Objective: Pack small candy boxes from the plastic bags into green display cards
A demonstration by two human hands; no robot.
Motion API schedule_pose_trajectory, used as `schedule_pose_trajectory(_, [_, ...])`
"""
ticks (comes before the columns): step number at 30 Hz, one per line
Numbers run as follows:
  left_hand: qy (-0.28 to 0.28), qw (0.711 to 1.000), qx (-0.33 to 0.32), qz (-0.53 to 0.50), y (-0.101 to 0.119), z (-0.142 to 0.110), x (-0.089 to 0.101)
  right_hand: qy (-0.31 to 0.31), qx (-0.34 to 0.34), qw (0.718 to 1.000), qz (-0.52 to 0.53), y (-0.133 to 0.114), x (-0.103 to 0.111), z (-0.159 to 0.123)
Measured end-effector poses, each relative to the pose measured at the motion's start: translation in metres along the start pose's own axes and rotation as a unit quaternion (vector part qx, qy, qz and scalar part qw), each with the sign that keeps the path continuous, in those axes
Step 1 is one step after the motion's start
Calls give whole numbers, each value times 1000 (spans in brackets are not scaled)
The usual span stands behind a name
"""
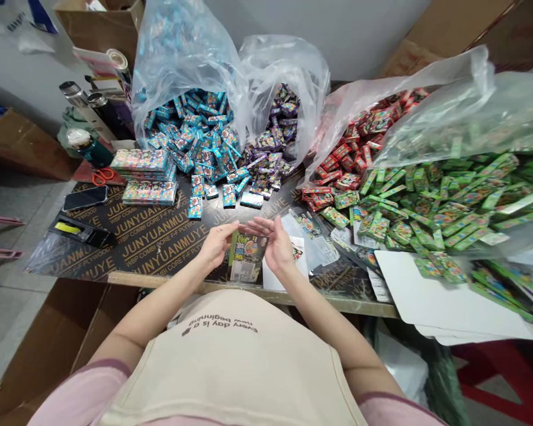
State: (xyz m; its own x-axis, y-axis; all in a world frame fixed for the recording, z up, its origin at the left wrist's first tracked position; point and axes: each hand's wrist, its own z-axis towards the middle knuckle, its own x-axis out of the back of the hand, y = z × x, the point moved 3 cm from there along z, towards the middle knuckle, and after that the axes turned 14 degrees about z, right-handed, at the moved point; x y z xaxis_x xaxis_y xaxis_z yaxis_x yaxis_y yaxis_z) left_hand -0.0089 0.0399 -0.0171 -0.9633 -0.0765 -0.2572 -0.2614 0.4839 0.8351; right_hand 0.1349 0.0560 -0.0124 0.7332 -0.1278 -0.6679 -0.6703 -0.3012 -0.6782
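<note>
A flat printed packet (247, 254), green-edged with a dark front and a pale lower panel, is between my hands at the table's front edge. My left hand (217, 244) grips its left side, thumb and fingers drawn together near the top corner. Against the opposite side, my right hand (279, 245) is cupped, its fingers reaching over the upper edge. A white card (282, 273) lies partly under my right hand. Just beyond my hands, small blue boxes (229, 196) lie on the dark printed tabletop (155, 236).
Clear bags spill blue, purple (270, 168), red (337, 160) and green boxes (426, 201) across the back and right. Stacked packs (148, 192), orange scissors (102, 176), a phone (86, 198) and a tape dispenser (80, 231) are left. White sheets (417, 290) overhang the front right.
</note>
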Motion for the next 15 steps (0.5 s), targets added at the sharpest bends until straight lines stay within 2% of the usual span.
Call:
schedule_pose_trajectory(4, [-21,997,47,-53,3,4,0,-4,47,999,-12,3,2,-5])
schedule_pose_trajectory(8, [-40,995,76,-59,7,4,2,6,73,997,-22,2,3,-9])
schedule_pose_trajectory(11, [-54,994,82,-53,9,5,2,2,58,998,-39,-1,3,-10])
schedule_pose_trajectory(15, [-78,995,55,-27,11,1,0,-16,20,998,-59,-6,4,-4])
